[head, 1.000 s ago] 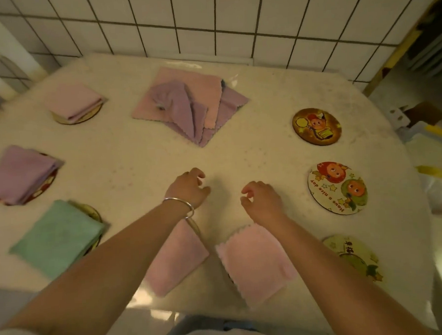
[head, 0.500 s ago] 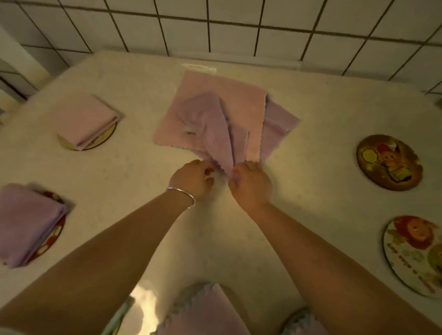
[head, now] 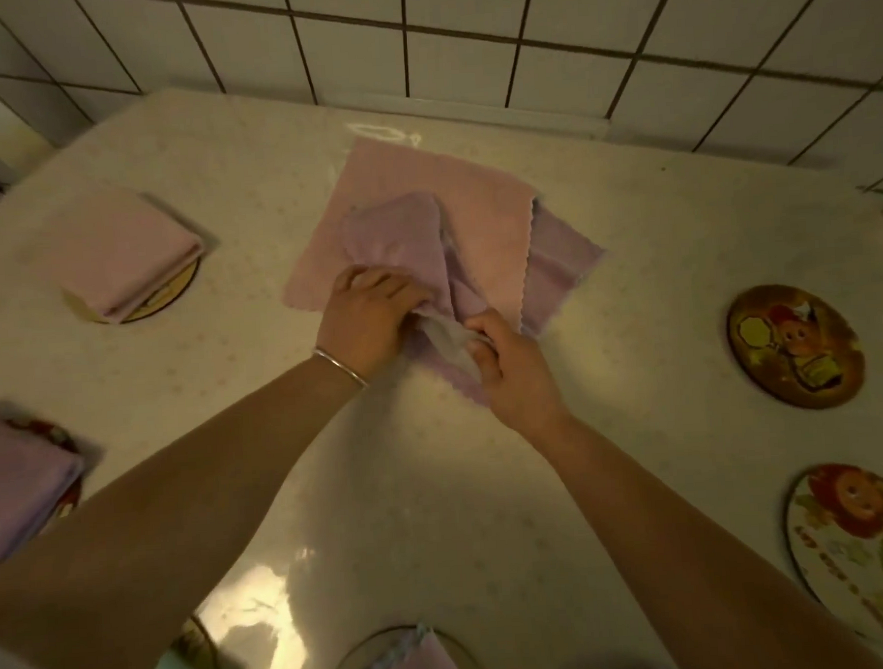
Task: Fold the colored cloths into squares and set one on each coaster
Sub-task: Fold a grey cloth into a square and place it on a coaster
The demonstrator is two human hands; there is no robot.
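Both hands are gathering the lilac cloth (head: 404,244) atop the pile mid-tabletop (head: 227,376): left hand (head: 372,312) gripping its folds, right hand (head: 507,366) pinching the near corner. Next: lifting it free, spreading flat for folding.

A single head-worn wide-angle camera looks steeply down, close over the table (head: 174,159), facing the tiled wall (head: 463,5).

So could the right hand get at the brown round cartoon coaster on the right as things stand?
Probably yes: bare table lies between the right hand and the brown round coaster, though that hand is pinching the crumpled purple cloth.
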